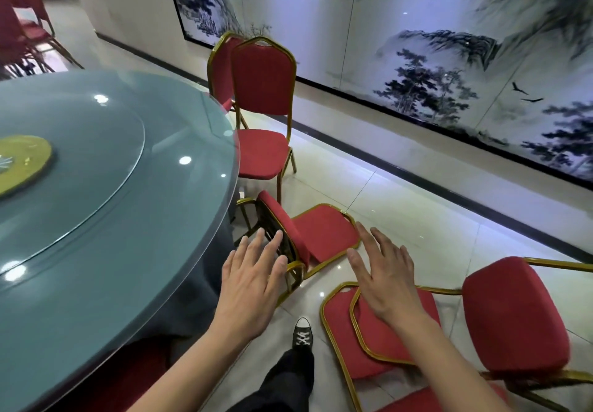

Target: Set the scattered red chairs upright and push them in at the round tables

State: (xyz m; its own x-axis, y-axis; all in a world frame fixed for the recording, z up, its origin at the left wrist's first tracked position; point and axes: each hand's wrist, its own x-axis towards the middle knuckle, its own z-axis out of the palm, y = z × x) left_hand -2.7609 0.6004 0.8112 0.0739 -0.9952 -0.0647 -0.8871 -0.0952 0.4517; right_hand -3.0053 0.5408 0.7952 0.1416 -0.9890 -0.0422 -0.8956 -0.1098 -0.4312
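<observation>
Both hands: left hand (pixel 253 278), right hand (pixel 383 278) spread above toppled red chair (pixel 321 235).

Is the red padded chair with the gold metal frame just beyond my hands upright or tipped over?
Tipped over. The red padded chair lies on the tiled floor with its backrest flat and its seat on edge.

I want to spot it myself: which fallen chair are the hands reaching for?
Start at the round glass table. By its right edge, past the upright chair, the tipped chair lies alone on its back, unlike the two fallen chairs overlapping nearer.
</observation>
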